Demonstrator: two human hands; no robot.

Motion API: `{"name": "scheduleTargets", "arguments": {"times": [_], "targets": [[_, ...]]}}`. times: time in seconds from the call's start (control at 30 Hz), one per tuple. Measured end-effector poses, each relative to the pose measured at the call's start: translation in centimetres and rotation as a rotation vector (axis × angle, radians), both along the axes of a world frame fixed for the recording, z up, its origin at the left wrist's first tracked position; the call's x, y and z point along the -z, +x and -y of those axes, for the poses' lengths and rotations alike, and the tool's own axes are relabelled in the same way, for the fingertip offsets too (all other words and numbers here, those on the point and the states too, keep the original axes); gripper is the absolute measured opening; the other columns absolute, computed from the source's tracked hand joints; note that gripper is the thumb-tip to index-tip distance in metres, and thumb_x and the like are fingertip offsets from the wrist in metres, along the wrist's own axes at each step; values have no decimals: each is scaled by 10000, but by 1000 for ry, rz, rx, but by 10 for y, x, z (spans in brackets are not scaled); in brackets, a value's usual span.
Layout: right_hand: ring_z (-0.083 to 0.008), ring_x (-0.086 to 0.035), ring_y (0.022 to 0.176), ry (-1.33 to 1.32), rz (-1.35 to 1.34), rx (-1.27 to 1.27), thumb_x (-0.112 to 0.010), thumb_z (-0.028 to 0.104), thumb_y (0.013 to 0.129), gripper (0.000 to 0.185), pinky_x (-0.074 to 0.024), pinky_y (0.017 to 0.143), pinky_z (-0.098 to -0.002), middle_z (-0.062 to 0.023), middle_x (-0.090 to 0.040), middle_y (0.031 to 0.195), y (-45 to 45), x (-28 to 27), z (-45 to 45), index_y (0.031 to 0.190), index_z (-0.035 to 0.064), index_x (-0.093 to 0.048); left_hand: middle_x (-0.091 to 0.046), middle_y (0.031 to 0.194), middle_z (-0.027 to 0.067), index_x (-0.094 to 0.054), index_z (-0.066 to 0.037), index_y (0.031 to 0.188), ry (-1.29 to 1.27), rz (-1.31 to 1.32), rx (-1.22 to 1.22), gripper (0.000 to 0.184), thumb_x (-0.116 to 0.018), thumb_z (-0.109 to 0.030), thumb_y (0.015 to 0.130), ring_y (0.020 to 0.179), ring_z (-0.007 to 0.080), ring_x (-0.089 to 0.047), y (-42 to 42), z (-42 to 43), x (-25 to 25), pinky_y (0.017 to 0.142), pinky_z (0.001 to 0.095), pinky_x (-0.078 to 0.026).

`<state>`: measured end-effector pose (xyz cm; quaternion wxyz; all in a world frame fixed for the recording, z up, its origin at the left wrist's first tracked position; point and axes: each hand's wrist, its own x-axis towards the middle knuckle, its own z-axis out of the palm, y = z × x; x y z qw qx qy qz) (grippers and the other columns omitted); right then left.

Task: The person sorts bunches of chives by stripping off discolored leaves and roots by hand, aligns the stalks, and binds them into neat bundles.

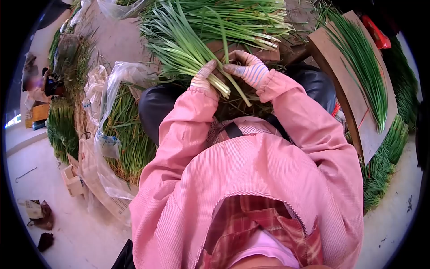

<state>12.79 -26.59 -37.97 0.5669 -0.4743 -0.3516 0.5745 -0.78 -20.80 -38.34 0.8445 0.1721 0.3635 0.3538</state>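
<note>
Far left, upright green bundles (pixel 67 130) are standing on the pale floor (pixel 101 240). Next over, a clear plastic sheet (pixel 117 78) is draping beside a heap of loose greens (pixel 130 134), mixed green with yellowish strands at the lower end.

Center: left hand (pixel 206 76), in a striped glove, is gripping the bunch (pixel 190 56), fingers closed round it near the base. Bunch is sitting above the lap, slanting, leaf tips fanning up-left over the pile, butt ends pointing down-right. Look: long, narrow, flat leaves, blue-green at the tips, going light green then near-white at the base. Butts are lining up roughly even, poking out below the hand.

Just right of that, right hand (pixel 248 69), same striped glove, is pinching one stalk (pixel 237 87) between thumb and fingers. Stalk is angling apart from the bunch, pale lower end hanging past the other butts, green part running upward.

Beyond both hands, the big pile (pixel 251 20) is lying flat, pale ends facing right, reddish-brown bits showing among the leaves.

Right: a brown-edged counter (pixel 358 101) is carrying dark green, slender leaves (pixel 367 74). Red item (pixel 377 33) is sitting at its far end; can't identify. More greens (pixel 380 179) are lying below.
</note>
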Motion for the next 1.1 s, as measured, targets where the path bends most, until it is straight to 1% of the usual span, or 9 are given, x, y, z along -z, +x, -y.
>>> {"name": "scheduleTargets", "arguments": {"times": [0.13, 0.27, 0.47, 0.6, 0.73, 0.8, 0.87, 0.93, 1.1], "targets": [[-110, -542, 756, 214, -419, 201, -624, 119, 753, 162, -442, 706, -238, -19, -584, 808, -19, 0, 10, 891, 64, -558, -572, 720, 65, -548, -55, 851, -93, 22, -168, 110, -578, -115, 763, 594, 195, -535, 6, 6, -32, 520, 301, -459], [-120, -548, 749, 323, -417, 191, -607, 118, 768, 169, -449, 693, -247, -27, -582, 809, -23, -1, 7, 915, 64, -543, -563, 716, 70, -549, -54, 879, 1, -80, -217, 121, -518, -149, 809, 584, 197, -527, 3, 2, -55, 521, 284, -456], [-111, -520, 737, -77, -24, -113, -611, 151, 730, 232, -422, 674, -241, -39, -571, 791, 21, -15, 69, 926, 46, -546, -509, 554, 35, -517, -89, 652, 32, -49, -318, 188, -671, -192, 687, 456, 170, -490, -37, -73, -61, 393, 305, -429], [-231, -565, 837, -444, 962, -638, -606, 240, 730, 359, -436, 731, -278, -147, -589, 874, 55, -24, 111, 1006, 23, -528, -506, 574, 41, -533, -78, 697, 232, -103, -246, 176, -677, -180, 683, 487, 188, -497, -44, -77, -70, 434, 349, -460], [-179, -538, 811, -95, 738, -8, -516, 226, 809, 309, -432, 729, -276, -104, -576, 851, 29, -45, 83, 1035, 15, -508, -526, 659, 59, -545, -74, 805, 157, 37, -115, 207, -677, -176, 684, 578, 217, -514, -4, -47, -47, 550, 388, -482], [-157, -519, 710, -108, 621, -37, -506, 211, 820, 252, -436, 660, -268, -67, -573, 781, 9, -46, 62, 976, 15, -530, -516, 633, 44, -538, -84, 791, 147, -64, -96, 211, -679, -199, 686, 559, 202, -499, 13, -19, -37, 508, 359, -454], [-316, -542, 692, -101, 687, -50, -520, 254, 799, 239, -426, 609, -358, -185, -563, 748, 1, -15, 51, 914, 47, -551, -490, 595, 28, -530, -102, 765, 129, -68, -79, 232, -685, -256, 687, 529, 182, -475, 17, -1, -7, 487, 327, -420], [-172, -476, 571, -60, 762, 111, -513, 184, 821, 173, -414, 548, -301, -56, -555, 657, -3, 8, 41, 878, 29, -560, -480, 609, 27, -522, -119, 764, -29, -400, 75, 263, -690, -303, 681, 538, 162, -466, 14, 1, 20, 498, 310, -406], [-330, -544, 662, 138, 1148, -118, -532, 189, 790, 165, -437, 577, -360, -172, -558, 731, -27, -20, 35, 851, 37, -547, -561, 798, 73, -517, -99, 932, 62, -124, 12, 358, -694, -277, 678, 697, 199, -531, 5, 21, 27, 649, 351, -458]]}}
